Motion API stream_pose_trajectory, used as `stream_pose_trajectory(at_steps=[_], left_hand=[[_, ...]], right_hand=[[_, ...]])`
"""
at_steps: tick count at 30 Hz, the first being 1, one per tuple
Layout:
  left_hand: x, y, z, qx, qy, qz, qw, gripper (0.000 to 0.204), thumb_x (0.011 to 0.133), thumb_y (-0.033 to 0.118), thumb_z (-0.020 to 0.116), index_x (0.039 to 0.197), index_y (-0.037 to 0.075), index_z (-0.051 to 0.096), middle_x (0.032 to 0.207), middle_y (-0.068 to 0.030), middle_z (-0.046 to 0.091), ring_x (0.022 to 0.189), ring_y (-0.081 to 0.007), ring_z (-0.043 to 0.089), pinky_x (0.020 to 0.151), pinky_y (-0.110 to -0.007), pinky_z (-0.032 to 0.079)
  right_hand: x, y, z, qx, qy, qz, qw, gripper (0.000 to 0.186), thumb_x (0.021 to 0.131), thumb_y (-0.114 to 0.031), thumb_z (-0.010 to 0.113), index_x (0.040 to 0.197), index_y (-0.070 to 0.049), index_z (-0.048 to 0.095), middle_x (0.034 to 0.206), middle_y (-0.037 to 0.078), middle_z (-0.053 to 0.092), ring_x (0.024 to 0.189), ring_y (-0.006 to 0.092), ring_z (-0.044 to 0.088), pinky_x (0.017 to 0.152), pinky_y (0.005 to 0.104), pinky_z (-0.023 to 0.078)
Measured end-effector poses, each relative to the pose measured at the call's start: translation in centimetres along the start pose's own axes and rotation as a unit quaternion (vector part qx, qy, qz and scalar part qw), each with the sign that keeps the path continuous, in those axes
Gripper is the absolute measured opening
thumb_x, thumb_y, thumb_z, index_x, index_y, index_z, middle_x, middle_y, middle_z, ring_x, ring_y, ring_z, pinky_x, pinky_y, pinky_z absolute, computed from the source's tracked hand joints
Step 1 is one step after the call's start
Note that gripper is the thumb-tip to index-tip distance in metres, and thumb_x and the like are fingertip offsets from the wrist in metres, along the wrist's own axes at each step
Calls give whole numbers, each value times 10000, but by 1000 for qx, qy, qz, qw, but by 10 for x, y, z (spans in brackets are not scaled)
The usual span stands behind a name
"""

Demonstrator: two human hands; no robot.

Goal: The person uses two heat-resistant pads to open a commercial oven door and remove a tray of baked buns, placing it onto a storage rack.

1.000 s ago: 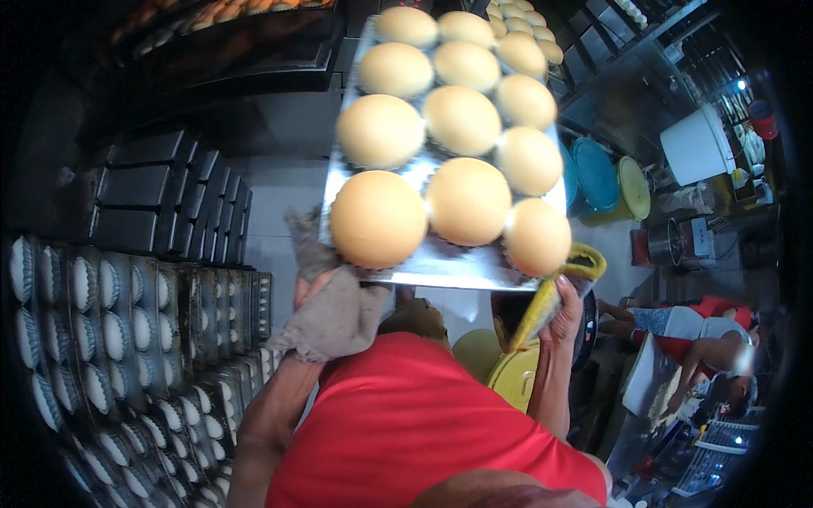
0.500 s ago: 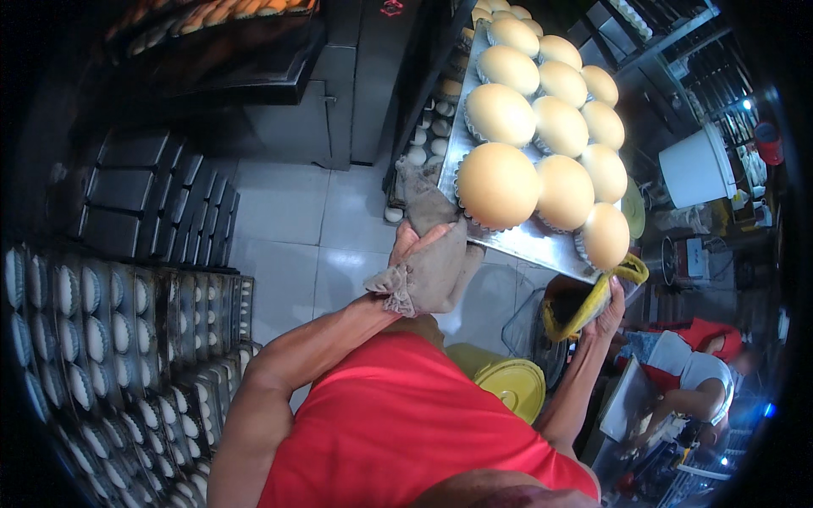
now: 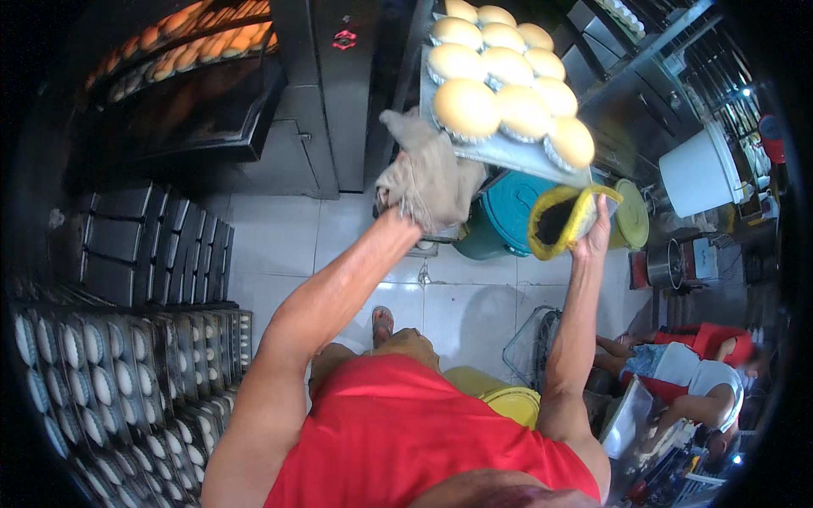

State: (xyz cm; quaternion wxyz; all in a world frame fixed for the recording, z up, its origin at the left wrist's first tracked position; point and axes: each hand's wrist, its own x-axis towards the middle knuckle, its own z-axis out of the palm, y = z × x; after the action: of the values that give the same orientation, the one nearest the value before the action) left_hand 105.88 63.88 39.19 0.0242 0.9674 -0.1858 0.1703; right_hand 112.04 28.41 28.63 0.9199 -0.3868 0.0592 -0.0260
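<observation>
Ahead of me a metal tray (image 3: 521, 159) bears several round golden buns (image 3: 467, 108) in pleated cups. My left hand (image 3: 391, 193), mostly hidden in a grey-brown cloth (image 3: 434, 173), is closed at the tray's near left corner. My right hand (image 3: 598, 230) is closed on a yellow-edged oven mitt (image 3: 584, 212), with its dark opening facing left. The mitt meets the tray's near right corner. Both arms reach forward, and the tray's far end runs up toward the top of the view.
An oven (image 3: 195, 110) with glowing loaves stands far left. Filled moulds (image 3: 102, 381) and stacked dark pans (image 3: 118, 237) line the left. A turquoise bin (image 3: 508, 216) sits below the tray; a yellow-lidded bucket (image 3: 514, 406) stands near me. A co-worker (image 3: 711, 389) bends at the right.
The tray has moved farther from me and leftward in view, and my arms have stretched out with it. The turquoise bin and my foot have come into sight.
</observation>
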Motion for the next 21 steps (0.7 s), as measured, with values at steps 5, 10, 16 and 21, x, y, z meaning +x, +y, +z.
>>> stream_pose_trajectory(at_steps=[5, 10, 16, 21], left_hand=[[72, -32, 31, 7, 58, -6, 998, 192, 749, 266, 586, 610, 163, 669, 560, -133, 585, 512, -327, 598, 503, -449, 462], [132, -59, 83, -45, 123, -62, 989, 239, 758, 255, 602, 582, 104, 659, 599, -158, 617, 549, -321, 627, 498, -429, 470], [150, -74, 101, -3, 100, -61, 993, 184, 754, 273, 621, 709, 112, 699, 708, -125, 676, 664, -313, 667, 587, -425, 517], [45, -89, 95, -139, 144, -63, 978, 420, 796, 375, 599, 1038, 33, 611, 939, -185, 635, 873, -338, 623, 744, -436, 499]], right_hand=[[-17, 40, 22, -42, 12, 43, 998, 324, 940, -304, 596, 1143, -52, 574, 1066, 92, 656, 967, 237, 645, 873, 411, 533], [-36, 73, 2, -37, 59, 106, 992, 316, 925, -251, 624, 1165, -56, 560, 1073, 85, 651, 974, 234, 641, 880, 400, 528], [-45, 135, 16, -97, 63, 152, 981, 410, 882, -210, 688, 1229, -65, 525, 1116, 70, 621, 1006, 217, 616, 896, 386, 512], [-63, 166, 67, -59, -32, 194, 979, 414, 965, -354, 549, 1261, -68, 508, 1185, 79, 610, 1098, 227, 588, 959, 389, 472]])
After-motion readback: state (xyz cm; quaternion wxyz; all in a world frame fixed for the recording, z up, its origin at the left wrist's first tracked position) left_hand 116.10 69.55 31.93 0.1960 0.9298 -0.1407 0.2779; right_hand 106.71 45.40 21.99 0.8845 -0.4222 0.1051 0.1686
